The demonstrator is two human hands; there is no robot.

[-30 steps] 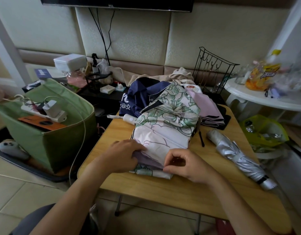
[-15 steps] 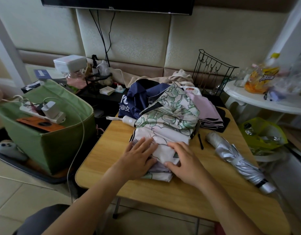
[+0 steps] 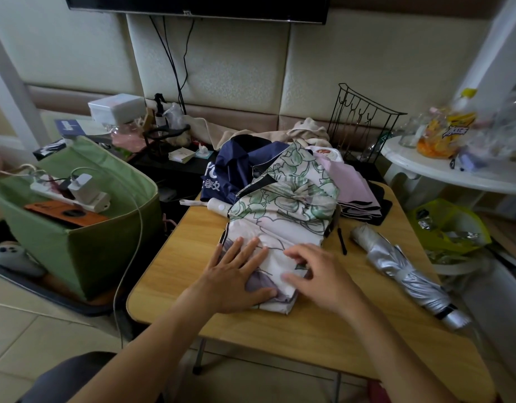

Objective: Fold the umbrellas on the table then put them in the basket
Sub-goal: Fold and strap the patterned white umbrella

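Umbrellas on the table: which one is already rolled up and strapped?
The silver umbrella, lying alone at the table's right edge. The floral, navy and pink ones are still loose fabric.
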